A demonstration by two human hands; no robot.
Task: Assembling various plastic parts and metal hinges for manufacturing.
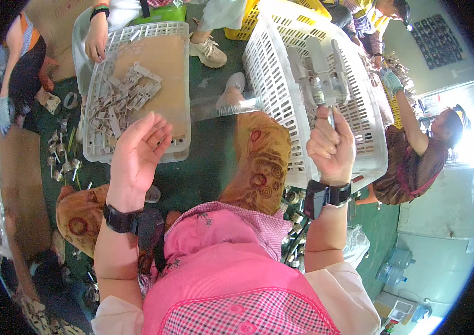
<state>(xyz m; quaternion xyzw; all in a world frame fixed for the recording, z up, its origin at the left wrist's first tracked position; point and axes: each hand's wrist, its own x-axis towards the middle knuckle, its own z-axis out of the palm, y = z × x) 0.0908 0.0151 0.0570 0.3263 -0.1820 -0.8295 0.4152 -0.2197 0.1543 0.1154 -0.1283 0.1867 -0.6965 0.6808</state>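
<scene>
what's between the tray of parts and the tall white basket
In the head view: green floor, a beige shoe, a grey shoe and a patterned trouser leg.

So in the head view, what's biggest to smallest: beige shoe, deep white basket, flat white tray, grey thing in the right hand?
1. Deep white basket
2. Flat white tray
3. Grey thing, maybe enlarged by nearness
4. Beige shoe
</scene>
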